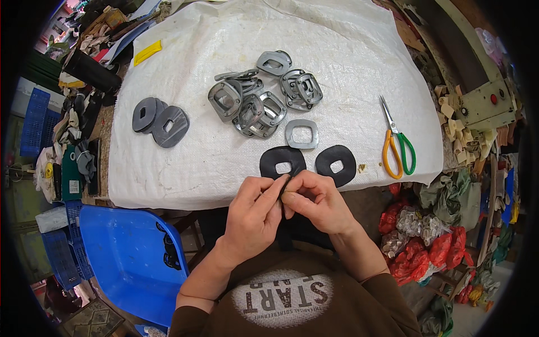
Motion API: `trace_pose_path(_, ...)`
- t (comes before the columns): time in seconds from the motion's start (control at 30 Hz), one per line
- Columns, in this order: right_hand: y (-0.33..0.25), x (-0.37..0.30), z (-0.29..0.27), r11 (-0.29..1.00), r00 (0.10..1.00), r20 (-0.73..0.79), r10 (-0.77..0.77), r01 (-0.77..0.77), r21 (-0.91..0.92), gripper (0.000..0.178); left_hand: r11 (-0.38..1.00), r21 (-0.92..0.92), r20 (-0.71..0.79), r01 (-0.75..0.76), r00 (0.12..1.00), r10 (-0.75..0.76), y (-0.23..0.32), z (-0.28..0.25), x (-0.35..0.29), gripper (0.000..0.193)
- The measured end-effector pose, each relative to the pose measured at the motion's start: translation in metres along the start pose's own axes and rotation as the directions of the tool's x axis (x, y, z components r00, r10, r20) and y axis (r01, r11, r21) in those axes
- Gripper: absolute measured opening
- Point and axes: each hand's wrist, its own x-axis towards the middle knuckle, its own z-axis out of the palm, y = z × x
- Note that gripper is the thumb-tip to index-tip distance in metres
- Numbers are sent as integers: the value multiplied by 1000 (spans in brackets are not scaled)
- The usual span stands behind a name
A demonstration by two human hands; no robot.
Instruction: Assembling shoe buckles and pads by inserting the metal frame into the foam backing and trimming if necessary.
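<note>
Just past the table's front edge, my left hand (255,206) and my right hand (319,202) meet with fingertips pinched on a thin dark piece (285,184). Most of it is hidden by the fingers, so I cannot tell its exact shape. A black rounded-square pad (268,162) with a square hole lies right behind the fingertips. A second black pad (347,169) rests to the right of it. Behind them lies a single grey metal frame (302,145), flat on the cloth. Farther back is a heap of similar metal frames (264,115), some with rivets at the corners.
White woven sheeting (359,67) covers the table. Scissors (392,135) with orange and green handles lie at right, grey pads (171,135) at left, a yellow strip (147,52) at back left. A blue basin (112,253) stands lower left; red bags (412,261) are lower right.
</note>
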Motion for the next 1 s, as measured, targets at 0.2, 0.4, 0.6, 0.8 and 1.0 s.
trace_pose_path(0.2,4,-1,4,989,996,-29,-80,76,-130,6,926,-308,138,220,973,-186,2,-11,4,27)
trace_pose_path(0.4,3,-1,4,963,992,-27,-127,117,-242,5,925,-290,152,244,966,-208,-5,-9,1,22)
trace_pose_path(0.6,4,-2,2,941,982,-21,-185,171,-291,6,700,-503,223,507,859,-462,-2,-12,-6,15)
trace_pose_path(0.8,8,0,-2,768,947,72,-312,296,-568,4,912,-248,205,327,938,-281,-1,-18,6,8)
trace_pose_path(1.0,10,-1,-4,782,952,57,-302,282,-556,4,948,-201,141,245,965,-220,0,-13,6,11)
